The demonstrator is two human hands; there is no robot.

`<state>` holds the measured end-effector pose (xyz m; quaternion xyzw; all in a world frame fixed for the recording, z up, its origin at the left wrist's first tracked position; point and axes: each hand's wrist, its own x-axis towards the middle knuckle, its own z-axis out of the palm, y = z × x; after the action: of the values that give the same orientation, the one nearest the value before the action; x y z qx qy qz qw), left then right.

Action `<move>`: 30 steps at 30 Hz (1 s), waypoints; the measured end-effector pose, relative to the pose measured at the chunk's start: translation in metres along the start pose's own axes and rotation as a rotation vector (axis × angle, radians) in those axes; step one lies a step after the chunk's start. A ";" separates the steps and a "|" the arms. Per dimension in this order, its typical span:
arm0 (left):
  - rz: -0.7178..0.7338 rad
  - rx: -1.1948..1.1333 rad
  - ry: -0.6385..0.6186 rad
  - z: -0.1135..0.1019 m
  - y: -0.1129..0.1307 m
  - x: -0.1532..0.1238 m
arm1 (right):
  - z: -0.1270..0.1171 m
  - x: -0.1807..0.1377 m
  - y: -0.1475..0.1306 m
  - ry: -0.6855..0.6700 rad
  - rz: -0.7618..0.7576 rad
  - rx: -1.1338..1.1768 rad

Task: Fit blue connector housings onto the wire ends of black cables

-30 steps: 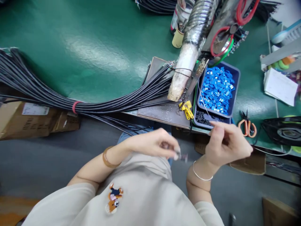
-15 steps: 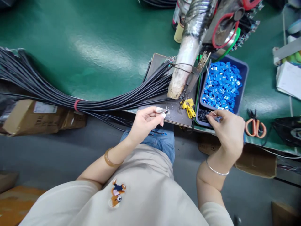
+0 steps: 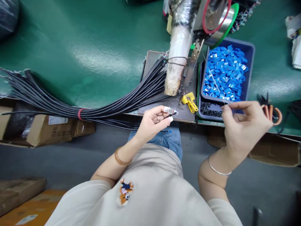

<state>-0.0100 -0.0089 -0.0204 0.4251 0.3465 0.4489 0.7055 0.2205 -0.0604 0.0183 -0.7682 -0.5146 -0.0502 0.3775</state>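
My left hand (image 3: 154, 121) is closed in a pinch on the end of a thin black cable (image 3: 170, 115), just in front of the dark work plate (image 3: 162, 106). My right hand (image 3: 244, 125) is closed in a pinch near the front of the dark blue tray (image 3: 249, 75) of small blue parts (image 3: 223, 73); what its fingertips hold is too small to name. A thick bundle of black cables (image 3: 94, 108), tied with a red band (image 3: 80, 113), runs from the left onto the plate.
A wrapped cylindrical fixture (image 3: 176, 53) stands above the plate, with a yellow clip (image 3: 190, 102) at its foot. Orange-handled scissors (image 3: 270, 110) lie right of the tray. Cardboard boxes (image 3: 47, 130) sit under the green table (image 3: 94, 47). A red and green wire spool (image 3: 218, 18) is at the top.
My left hand rose from my lap to the table edge with the cable end. My right hand shifted right along the tray's front. The view drifted slightly.
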 end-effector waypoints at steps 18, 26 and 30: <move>-0.091 0.105 -0.153 0.001 0.009 -0.006 | 0.028 -0.041 -0.052 -0.333 0.042 0.607; 0.055 0.088 -0.118 0.004 0.001 -0.004 | 0.028 -0.039 -0.044 -0.255 0.042 0.582; 0.010 0.090 -0.127 0.007 -0.001 -0.004 | 0.026 -0.039 -0.044 -0.259 -0.075 0.531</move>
<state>-0.0049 -0.0145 -0.0180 0.4856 0.3187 0.4084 0.7042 0.1575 -0.0652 0.0053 -0.6231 -0.5817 0.1705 0.4942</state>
